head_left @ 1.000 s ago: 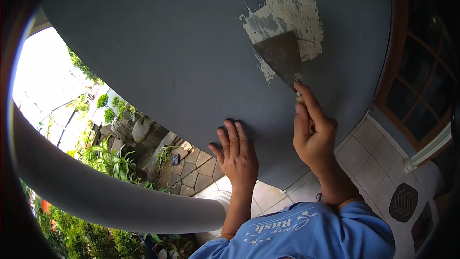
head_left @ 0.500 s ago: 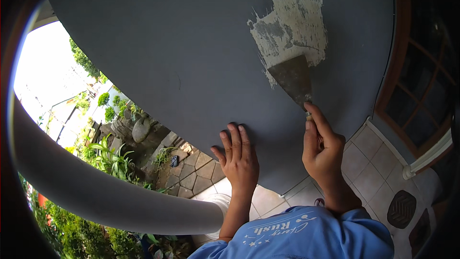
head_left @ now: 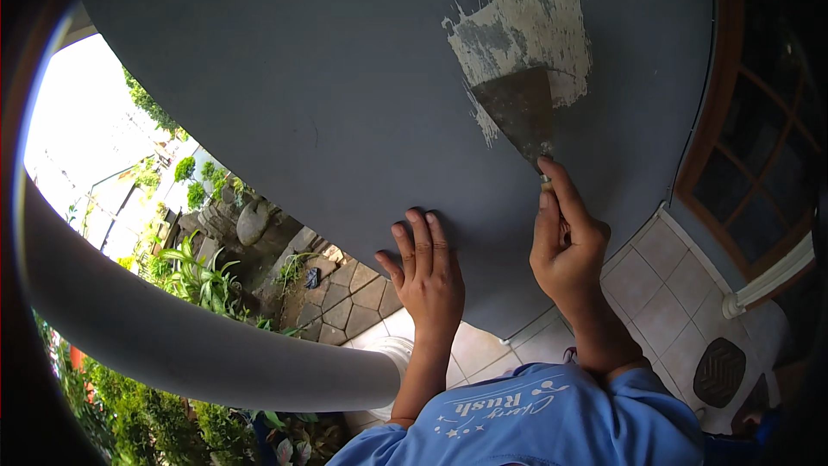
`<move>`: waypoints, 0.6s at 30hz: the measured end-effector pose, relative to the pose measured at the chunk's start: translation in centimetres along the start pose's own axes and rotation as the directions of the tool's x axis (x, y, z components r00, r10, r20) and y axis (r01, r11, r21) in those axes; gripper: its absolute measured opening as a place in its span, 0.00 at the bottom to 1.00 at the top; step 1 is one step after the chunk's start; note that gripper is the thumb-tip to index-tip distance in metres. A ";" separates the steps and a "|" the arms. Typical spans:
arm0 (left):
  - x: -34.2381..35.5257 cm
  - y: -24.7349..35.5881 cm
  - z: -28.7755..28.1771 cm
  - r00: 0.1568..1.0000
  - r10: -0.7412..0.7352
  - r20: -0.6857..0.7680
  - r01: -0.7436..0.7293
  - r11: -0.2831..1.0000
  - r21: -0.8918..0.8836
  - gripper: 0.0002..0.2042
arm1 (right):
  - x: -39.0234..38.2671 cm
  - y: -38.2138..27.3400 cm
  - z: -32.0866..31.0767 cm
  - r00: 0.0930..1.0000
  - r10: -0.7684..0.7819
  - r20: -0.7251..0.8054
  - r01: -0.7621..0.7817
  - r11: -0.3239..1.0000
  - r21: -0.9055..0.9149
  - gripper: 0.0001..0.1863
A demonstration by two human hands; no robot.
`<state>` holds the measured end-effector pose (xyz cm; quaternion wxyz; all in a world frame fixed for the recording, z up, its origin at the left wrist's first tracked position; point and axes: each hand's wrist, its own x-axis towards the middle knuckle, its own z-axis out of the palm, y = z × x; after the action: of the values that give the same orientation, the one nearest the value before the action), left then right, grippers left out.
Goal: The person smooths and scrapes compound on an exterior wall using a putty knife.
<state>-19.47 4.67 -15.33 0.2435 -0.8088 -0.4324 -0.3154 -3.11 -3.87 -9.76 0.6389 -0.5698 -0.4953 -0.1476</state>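
My right hand [head_left: 571, 242] is closed round the handle of a wide putty knife [head_left: 522, 112], forefinger stretched along its neck. The blade's broad edge lies against a rough cream-white patch [head_left: 526, 30] on the grey wall [head_left: 285, 78]. Streaky, ragged edges border the patch, and grey shows through in places. Flat on the wall, lower and to the left, my left hand [head_left: 429, 280] rests with its fingers spread and nothing in it. Most of the knife's handle is hidden by my right fingers.
A thick pale pillar [head_left: 224, 354] curves across the lower left. Beyond the wall's edge are garden plants [head_left: 203, 280] and stone paving [head_left: 349, 298]. On the right are a wood-framed window [head_left: 750, 155], floor tiles [head_left: 660, 276] and a dark mat [head_left: 720, 371].
My right hand and the putty knife have moved up and slightly left, the blade now farther over the white patch. My left hand stays spread on the wall.
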 end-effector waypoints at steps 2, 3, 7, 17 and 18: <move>-0.2 0.2 -0.4 1.000 0.009 0.007 -0.009 1.000 -0.012 0.36 | -0.2 -0.3 -0.6 1.000 -0.004 -0.017 0.004 1.000 -0.005 0.19; -0.1 0.0 -0.2 1.000 0.002 0.007 -0.002 1.000 -0.011 0.36 | -0.5 -0.5 -1.1 0.999 0.035 0.023 -0.036 0.999 0.024 0.19; -0.4 -0.3 0.2 1.000 -0.005 0.001 0.005 1.000 0.011 0.36 | -1.4 -0.5 -1.2 0.999 0.037 0.033 -0.037 0.999 -0.001 0.18; -0.1 0.0 -0.1 1.000 -0.026 -0.003 0.026 1.000 -0.004 0.32 | -1.4 0.1 -1.0 0.996 0.077 0.050 -0.083 0.987 0.137 0.18; -0.3 -0.1 0.0 1.000 0.000 -0.011 0.001 0.999 0.044 0.38 | -1.4 0.1 -0.5 0.999 0.050 0.014 -0.051 0.993 0.108 0.18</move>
<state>-19.65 4.53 -15.53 0.2637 -0.8014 -0.4381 -0.3103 -3.45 -4.76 -10.93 0.6697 -0.5473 -0.4916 -0.1013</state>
